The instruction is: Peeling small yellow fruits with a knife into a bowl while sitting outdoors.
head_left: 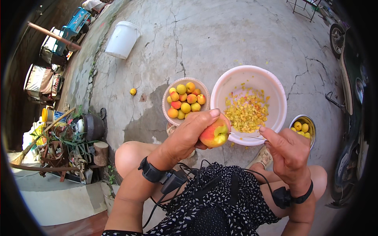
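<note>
My left hand (187,133) grips a red and yellow apricot (215,135) with part of its skin cut away. Its thumb lies along the top of the fruit. Pinched in my right hand (289,153) is a thin knife (248,136), seen nearly edge-on, with its tip close to the cut side. Beyond the hands stands a pale pink basin (281,90) holding yellow peelings (247,112). Left of it, a round basket (165,103) is heaped with whole red and yellow apricots (183,97). At the right, a metal bowl (314,131) contains yellow peeled fruit (302,128).
A white bucket (122,40) lies tilted on the cracked concrete floor (157,43), and a single fruit (133,91) rests nearer. Pots, a broom (25,153) and a log (101,153) crowd the left. A dark vehicle (356,90) stands along the right. Cables run across my lap.
</note>
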A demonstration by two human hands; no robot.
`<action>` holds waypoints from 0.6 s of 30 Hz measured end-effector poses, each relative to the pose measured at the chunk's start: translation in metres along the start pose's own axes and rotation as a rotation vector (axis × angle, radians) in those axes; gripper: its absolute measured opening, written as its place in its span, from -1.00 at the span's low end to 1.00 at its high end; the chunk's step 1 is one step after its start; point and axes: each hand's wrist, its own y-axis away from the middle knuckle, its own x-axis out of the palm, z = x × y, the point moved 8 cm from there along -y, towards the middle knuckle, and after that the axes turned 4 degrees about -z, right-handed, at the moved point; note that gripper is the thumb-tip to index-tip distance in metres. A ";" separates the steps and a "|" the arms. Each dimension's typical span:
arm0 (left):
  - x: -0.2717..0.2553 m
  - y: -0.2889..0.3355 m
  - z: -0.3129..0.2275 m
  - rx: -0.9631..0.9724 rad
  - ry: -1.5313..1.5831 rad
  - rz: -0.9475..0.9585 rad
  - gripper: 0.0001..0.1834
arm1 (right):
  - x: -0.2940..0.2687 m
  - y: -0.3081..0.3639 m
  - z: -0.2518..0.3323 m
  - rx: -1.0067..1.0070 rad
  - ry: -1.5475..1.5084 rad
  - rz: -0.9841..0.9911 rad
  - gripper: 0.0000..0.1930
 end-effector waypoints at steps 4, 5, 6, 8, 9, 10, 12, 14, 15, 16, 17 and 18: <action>0.003 0.006 0.005 -0.162 -0.047 0.047 -0.45 | 0.000 0.000 0.002 -0.028 -0.044 -0.006 -0.57; 0.005 0.007 0.009 -0.215 -0.020 0.095 -0.44 | 0.001 0.000 0.002 -0.029 -0.045 -0.005 -0.57; 0.005 0.007 0.009 -0.216 -0.018 0.093 -0.44 | 0.002 0.000 0.002 -0.027 -0.052 0.000 -0.56; 0.006 0.006 0.005 -0.141 -0.079 0.107 -0.44 | 0.003 0.000 0.002 -0.027 -0.062 0.007 -0.56; 0.006 0.007 0.006 -0.143 -0.077 0.105 -0.44 | 0.003 0.000 0.003 -0.045 -0.057 0.019 -0.56; 0.004 0.007 0.007 -0.141 -0.104 0.080 -0.45 | 0.004 0.000 0.004 -0.063 -0.051 0.030 -0.57; 0.004 0.006 0.007 -0.142 -0.130 0.059 -0.45 | 0.006 0.001 0.002 -0.049 -0.052 0.067 -0.58; 0.006 0.007 0.011 -0.224 -0.073 0.072 -0.48 | 0.010 0.003 0.001 -0.035 -0.053 0.101 -0.59; 0.006 0.007 0.012 -0.224 -0.073 0.072 -0.48 | 0.014 0.004 -0.003 0.019 -0.131 0.119 -0.59; 0.006 0.007 0.011 -0.202 -0.093 0.059 -0.49 | 0.018 0.005 -0.006 0.073 -0.209 0.138 -0.60; 0.005 0.007 0.009 -0.178 -0.112 0.048 -0.50 | 0.018 0.005 -0.005 0.074 -0.208 0.137 -0.60; 0.004 0.006 0.009 -0.178 -0.112 0.050 -0.50 | 0.020 0.006 -0.007 0.106 -0.235 0.159 -0.61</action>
